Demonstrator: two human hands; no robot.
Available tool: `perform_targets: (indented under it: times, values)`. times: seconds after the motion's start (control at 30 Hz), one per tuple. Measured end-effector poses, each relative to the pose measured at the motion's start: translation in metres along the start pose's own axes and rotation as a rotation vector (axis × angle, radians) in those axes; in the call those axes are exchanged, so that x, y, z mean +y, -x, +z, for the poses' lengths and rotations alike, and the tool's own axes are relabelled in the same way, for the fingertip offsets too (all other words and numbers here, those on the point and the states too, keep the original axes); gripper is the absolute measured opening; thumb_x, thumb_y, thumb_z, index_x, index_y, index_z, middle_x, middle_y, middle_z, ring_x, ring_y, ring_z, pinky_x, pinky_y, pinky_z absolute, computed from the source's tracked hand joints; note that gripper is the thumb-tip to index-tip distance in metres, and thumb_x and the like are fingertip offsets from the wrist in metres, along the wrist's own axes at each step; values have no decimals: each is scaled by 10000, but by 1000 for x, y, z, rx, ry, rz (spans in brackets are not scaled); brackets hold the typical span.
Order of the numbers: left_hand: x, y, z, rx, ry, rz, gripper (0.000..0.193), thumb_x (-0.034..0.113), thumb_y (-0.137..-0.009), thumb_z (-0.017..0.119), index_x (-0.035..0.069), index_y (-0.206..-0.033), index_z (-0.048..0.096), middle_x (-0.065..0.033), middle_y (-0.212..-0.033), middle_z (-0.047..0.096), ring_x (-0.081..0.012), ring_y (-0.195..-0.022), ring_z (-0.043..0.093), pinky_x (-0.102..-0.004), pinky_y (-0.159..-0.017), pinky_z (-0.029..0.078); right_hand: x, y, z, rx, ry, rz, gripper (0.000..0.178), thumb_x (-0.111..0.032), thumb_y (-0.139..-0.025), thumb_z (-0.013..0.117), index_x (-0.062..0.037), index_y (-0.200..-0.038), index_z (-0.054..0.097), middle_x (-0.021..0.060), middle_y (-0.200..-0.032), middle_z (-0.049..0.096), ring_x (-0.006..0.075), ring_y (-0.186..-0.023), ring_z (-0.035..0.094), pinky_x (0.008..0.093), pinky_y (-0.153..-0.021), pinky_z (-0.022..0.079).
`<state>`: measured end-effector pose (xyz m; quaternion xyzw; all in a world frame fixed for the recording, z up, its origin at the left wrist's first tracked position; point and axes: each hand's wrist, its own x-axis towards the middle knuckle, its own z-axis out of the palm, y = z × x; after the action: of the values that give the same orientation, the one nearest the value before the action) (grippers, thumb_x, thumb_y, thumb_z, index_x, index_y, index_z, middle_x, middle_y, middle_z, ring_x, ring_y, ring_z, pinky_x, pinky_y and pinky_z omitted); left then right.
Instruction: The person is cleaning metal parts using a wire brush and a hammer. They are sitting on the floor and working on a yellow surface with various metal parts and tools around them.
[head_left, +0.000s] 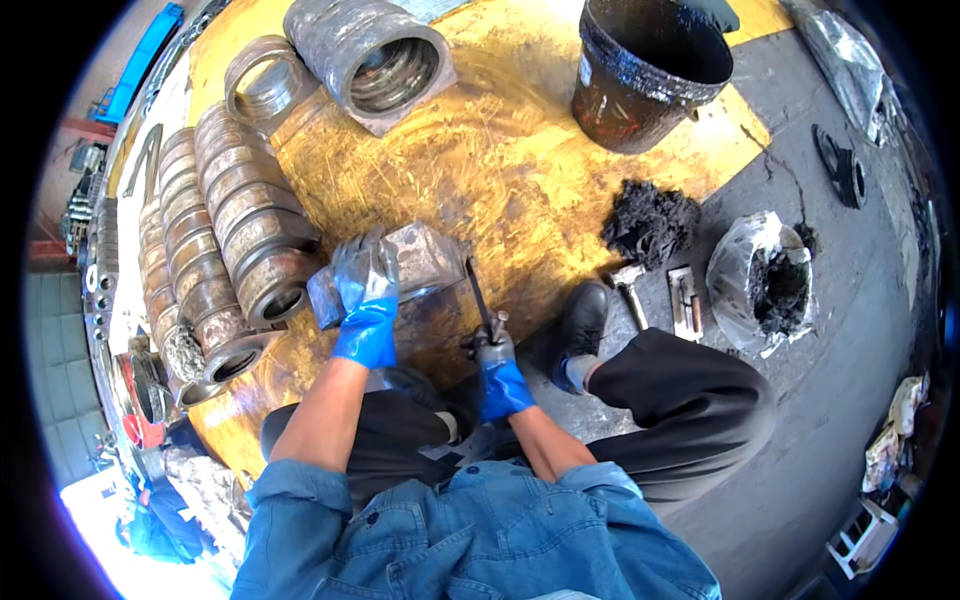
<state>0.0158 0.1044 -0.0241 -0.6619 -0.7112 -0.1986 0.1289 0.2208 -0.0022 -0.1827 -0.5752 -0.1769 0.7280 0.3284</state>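
Observation:
My left hand [365, 295], in a blue glove, grips a square grey metal housing [420, 258] that rests on its side on the yellow floor plate [500, 170]. In my right hand [497, 365], also blue-gloved, is a thin dark scraper tool [480, 300]; its tip touches the right side of the housing. Both forearms come in from below over my dark trousers and a black shoe [580, 325].
Rows of round metal sleeves [245, 235] lie left of the housing. A larger housing [375, 60] sits at the top. Top right stands a black bucket [650, 70]. A pile of dark grease [650, 222], a scraper [630, 290], and a plastic bag [765, 280] lie right.

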Motion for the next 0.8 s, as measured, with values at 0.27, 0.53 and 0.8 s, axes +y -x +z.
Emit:
perform_targets:
  times: [0.27, 0.53, 0.8]
  values:
    - [25, -9, -9, -67, 2, -24, 314, 261, -926, 631, 75, -1165, 713, -177, -1069, 728, -371, -992, 664, -494, -958, 484, 11, -30, 19, -170, -3, -291, 154, -172, -1055, 547, -41, -1017, 620, 79, -803, 679, 154, -677, 623, 325, -613, 526]
    - [30, -12, -16, -88, -47, -57, 336, 280, -926, 627, 69, -1175, 709, -184, -1078, 725, -372, -1035, 657, -490, -987, 482, 11, -31, 13, -134, 128, -331, 121, -62, -1023, 524, -49, -1053, 640, -12, -784, 575, 116, -678, 560, 314, -621, 490]
    - [31, -11, -17, -79, -14, -47, 308, 252, -938, 613, 59, -1157, 713, -191, -1063, 728, -377, -1019, 664, -504, -977, 489, -17, -45, 22, -13, -26, -485, 155, -109, -1041, 543, -59, -1117, 668, -9, -769, 579, 128, -713, 604, 305, -625, 492]
